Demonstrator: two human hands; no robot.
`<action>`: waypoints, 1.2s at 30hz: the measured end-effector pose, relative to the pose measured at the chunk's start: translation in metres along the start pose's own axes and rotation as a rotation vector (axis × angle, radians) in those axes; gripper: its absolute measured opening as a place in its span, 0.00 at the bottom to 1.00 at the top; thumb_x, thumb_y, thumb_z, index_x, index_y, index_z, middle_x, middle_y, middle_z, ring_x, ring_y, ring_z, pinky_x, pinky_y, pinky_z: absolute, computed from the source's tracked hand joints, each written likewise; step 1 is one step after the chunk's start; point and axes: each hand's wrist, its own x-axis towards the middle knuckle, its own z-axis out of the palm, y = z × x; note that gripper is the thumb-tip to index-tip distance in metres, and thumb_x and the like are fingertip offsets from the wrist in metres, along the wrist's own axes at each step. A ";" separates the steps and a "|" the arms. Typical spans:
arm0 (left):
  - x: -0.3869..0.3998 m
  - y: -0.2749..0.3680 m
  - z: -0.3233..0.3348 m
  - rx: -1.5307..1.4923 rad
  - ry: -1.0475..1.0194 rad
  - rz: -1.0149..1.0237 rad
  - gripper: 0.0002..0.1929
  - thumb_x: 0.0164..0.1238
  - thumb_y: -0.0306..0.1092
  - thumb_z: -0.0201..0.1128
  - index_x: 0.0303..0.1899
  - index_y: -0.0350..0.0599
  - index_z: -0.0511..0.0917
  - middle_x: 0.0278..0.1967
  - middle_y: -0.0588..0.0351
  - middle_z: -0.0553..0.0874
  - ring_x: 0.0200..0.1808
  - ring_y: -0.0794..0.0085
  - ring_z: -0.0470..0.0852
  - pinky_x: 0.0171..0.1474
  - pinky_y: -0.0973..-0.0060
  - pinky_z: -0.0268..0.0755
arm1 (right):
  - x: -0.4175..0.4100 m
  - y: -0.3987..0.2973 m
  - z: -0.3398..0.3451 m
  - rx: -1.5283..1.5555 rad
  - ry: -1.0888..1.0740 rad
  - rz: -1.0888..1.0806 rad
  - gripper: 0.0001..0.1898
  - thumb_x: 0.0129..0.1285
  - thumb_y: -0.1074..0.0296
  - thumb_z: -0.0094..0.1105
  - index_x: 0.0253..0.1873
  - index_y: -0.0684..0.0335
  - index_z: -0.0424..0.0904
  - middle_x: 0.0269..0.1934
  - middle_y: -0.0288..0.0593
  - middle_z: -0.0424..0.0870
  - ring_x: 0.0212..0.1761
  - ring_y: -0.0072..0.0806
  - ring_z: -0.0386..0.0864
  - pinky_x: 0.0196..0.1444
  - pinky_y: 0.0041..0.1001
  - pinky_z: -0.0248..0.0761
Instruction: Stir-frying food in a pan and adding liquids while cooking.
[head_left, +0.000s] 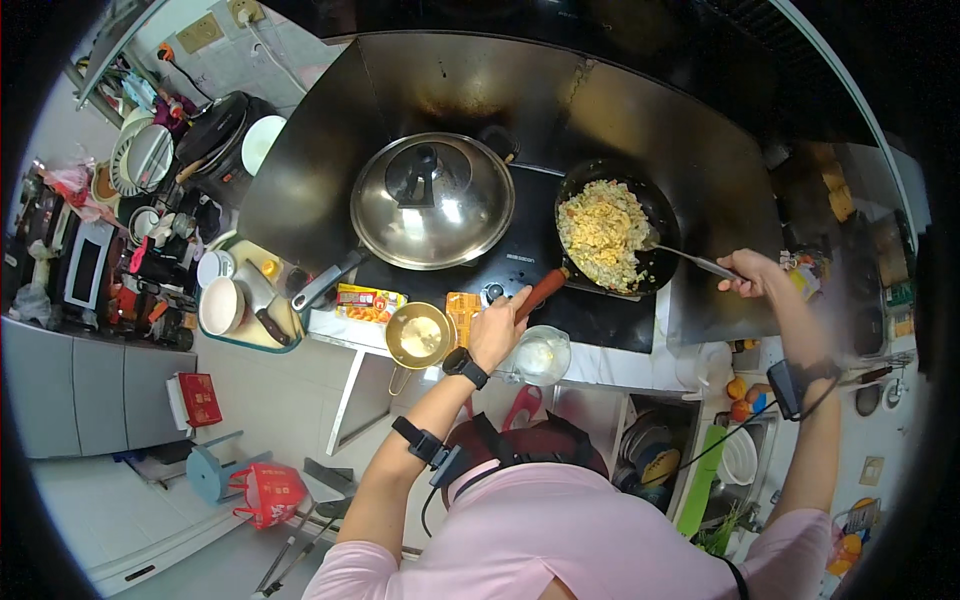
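Observation:
My left hand (495, 328) grips the reddish wooden handle (543, 294) of a dark wok (666, 225) on the right side of the cooktop. In my right hand (751, 274) is the handle of a metal spatula (694, 260), whose blade is partly hidden in the food. Fried rice (604, 232) with yellow egg-like pieces and small coloured bits is heaped toward the wok's left side. A glass jug (542, 355) with pale contents stands just right of my left wrist. To its left is a small gold-coloured bowl (421, 336) with a looped handle.
A steel-lidded pan (433, 201) occupies the cooktop's left, its handle (330, 280) pointing toward the front left. Food packets (372, 302) lie along the counter edge. A cleaver (259, 296) rests on a cutting board (288, 301) beside a white bowl (222, 306). The sink (763, 442) is at right.

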 end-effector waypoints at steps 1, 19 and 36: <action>0.001 -0.001 -0.001 0.013 0.004 -0.006 0.27 0.60 0.36 0.65 0.63 0.58 0.73 0.36 0.45 0.83 0.33 0.49 0.85 0.36 0.56 0.78 | 0.008 0.000 0.009 0.103 -0.097 0.006 0.10 0.74 0.57 0.45 0.49 0.57 0.69 0.22 0.39 0.77 0.12 0.12 0.59 0.09 0.14 0.49; -0.001 -0.003 0.000 0.037 -0.067 -0.019 0.28 0.60 0.37 0.65 0.64 0.56 0.72 0.37 0.43 0.84 0.34 0.49 0.85 0.37 0.57 0.78 | -0.079 0.003 0.117 -1.145 0.726 -1.040 0.22 0.58 0.72 0.59 0.59 0.51 0.78 0.30 0.49 0.80 0.30 0.47 0.81 0.32 0.43 0.76; 0.000 0.003 0.000 0.011 -0.072 -0.004 0.28 0.61 0.37 0.64 0.65 0.56 0.70 0.33 0.41 0.84 0.30 0.49 0.85 0.32 0.56 0.77 | -0.141 0.012 0.117 -1.160 0.540 -0.909 0.21 0.56 0.71 0.62 0.57 0.54 0.81 0.34 0.53 0.84 0.36 0.47 0.83 0.39 0.43 0.77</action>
